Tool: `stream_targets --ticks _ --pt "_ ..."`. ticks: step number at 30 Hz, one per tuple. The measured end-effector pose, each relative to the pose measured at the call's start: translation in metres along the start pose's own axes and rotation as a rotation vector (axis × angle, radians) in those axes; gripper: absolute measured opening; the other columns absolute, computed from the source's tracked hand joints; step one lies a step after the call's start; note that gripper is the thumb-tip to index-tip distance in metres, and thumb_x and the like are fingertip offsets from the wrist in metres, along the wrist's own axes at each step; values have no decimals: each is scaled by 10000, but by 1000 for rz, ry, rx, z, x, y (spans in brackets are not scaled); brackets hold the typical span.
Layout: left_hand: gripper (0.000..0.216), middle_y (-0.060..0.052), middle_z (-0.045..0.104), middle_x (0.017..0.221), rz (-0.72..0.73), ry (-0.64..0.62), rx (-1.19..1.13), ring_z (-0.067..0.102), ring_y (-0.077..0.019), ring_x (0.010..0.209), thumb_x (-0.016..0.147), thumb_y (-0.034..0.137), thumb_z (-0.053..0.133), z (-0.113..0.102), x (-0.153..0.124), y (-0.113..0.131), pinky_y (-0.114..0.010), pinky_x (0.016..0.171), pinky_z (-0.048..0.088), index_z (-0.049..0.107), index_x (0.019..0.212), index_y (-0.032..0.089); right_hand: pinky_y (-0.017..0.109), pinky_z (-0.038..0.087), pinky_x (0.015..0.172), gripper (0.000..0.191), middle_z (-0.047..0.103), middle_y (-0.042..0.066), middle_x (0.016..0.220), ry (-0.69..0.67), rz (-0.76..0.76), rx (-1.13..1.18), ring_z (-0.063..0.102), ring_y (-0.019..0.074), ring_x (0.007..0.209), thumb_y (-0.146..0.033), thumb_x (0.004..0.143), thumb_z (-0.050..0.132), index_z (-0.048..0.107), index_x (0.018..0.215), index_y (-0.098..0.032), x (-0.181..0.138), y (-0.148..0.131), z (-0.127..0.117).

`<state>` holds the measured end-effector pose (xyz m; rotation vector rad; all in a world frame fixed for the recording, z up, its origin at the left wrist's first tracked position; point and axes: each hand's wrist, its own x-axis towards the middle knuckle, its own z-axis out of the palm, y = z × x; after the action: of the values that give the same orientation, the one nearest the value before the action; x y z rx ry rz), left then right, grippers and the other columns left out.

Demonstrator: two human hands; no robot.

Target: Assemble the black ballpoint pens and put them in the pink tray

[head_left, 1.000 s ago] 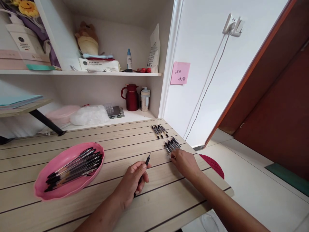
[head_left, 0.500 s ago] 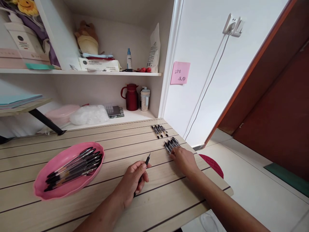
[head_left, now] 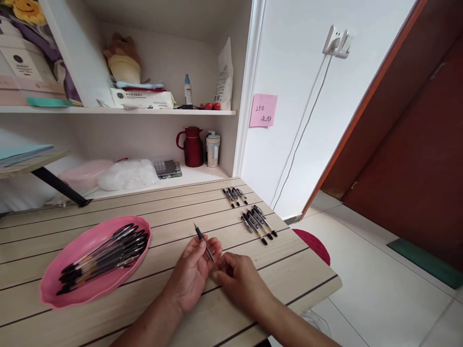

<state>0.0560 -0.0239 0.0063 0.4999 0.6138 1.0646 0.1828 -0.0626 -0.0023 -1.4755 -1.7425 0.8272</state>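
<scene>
Left hand (head_left: 191, 272) holds a black pen (head_left: 204, 242) in closed fingers, tip up and away; right hand (head_left: 240, 279) pinches its lower end, both over the mid-front of the desk (head_left: 173, 202). Bare slats around the hands; desk's right edge is near, open floor (head_left: 379, 289) beyond. Pink tray (head_left: 54, 294) of pens left, two pen rows (head_left: 258, 224) far right, shelves behind.

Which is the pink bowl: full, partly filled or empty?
Partly filled. The pink bowl holds a bundle of dark pens lying across its middle; bare pink shows around them.
</scene>
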Motion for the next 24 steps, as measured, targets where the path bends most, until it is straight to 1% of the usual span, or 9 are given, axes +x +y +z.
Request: stream_targets --ticks 1,3,6,9,12,14,17,24 --pt "176 -43 629 935 5 -8 0 604 -154 911 723 143 619 -1 0 0 -297 865 447 535 870 192 180 288 488 122 516 -39 558 18 -5 -13 417 75 516 -201 718 508 540 611 -152 1 0 2" --pt "218 -52 626 998 10 -28 11 582 -168 983 727 157 620 -2 0 1 -312 907 419 538 925 198 185 291 498 151 526 -30 563 49 -2 -79 435 82 527 -175 734 472 542 602 -155 3 1 -3" --pt "352 -75 603 1089 -14 -21 55 543 -191 1059 738 193 612 -4 1 1 -357 941 388 508 1073 222 206 311 550 175 578 2 636 152 60 -313 498 108 600 -194 769 457 570 639 -162 7 9 -25" --pt "396 -93 603 1088 -41 -3 128 550 -206 1039 728 243 622 -6 1 1 -387 926 388 515 1107 213 232 312 576 218 603 39 749 251 180 -597 544 136 672 -248 813 438 596 682 -174 10 22 -48" --pt "365 -96 618 1036 -35 -26 196 568 -203 983 723 288 624 -6 1 0 -383 891 399 557 1068 190 245 306 562 257 605 61 806 239 287 -772 570 154 705 -267 835 410 613 704 -182 14 33 -61" --pt "343 -94 626 995 -31 -30 228 576 -198 944 720 308 625 -5 1 0 -372 865 407 579 1033 177 253 308 563 271 610 72 807 211 327 -823 581 167 725 -265 844 394 617 718 -178 16 39 -63" --pt "326 -88 630 943 -32 -19 258 582 -190 896 713 317 631 -4 1 0 -358 834 414 592 998 164 263 311 569 273 620 85 828 192 347 -844 590 183 756 -263 847 387 617 733 -168 19 44 -63" --pt "304 -79 635 915 -38 -41 272 589 -181 862 698 307 646 -5 1 0 -343 813 416 607 965 166 262 326 609 190 632 86 873 179 368 -844 586 190 822 -278 830 439 594 805 -170 22 44 -64"
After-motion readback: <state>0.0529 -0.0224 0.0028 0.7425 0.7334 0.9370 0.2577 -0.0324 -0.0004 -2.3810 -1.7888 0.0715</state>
